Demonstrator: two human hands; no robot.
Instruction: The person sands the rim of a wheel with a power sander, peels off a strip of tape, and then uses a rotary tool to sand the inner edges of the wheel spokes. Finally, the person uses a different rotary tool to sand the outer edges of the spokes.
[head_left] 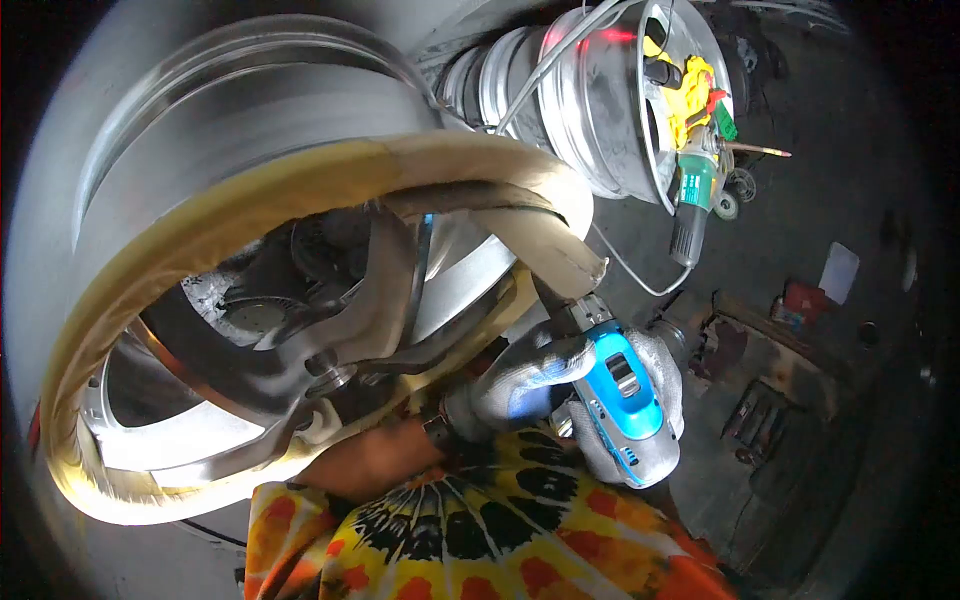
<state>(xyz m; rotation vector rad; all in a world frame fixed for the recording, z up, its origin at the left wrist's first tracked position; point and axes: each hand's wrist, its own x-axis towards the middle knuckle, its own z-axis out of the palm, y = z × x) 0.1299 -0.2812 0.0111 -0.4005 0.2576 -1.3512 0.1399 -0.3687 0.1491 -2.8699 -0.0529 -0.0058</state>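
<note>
A blue and grey power tool (625,390) stands near the centre, its dark head pointing up. My left hand (530,375), in a grey glove, is closed against the tool just below its head. Around the tool's lower body wraps my right hand (650,455), also gloved. Just above the head is the end of a pale cloth-like strip (550,255). This strip lies at the edge of a large metal wheel rim (465,290), whose outer ring carries a yellowish padded cover (230,215). Spokes and dark gaps show inside the ring.
Another metal rim (600,110) lies at the top, bearing a yellow cloth (690,95) and a green angle grinder (697,185) with a cable. Wooden and metal pieces (770,350) lie on the dark floor at right, near a white card (840,272).
</note>
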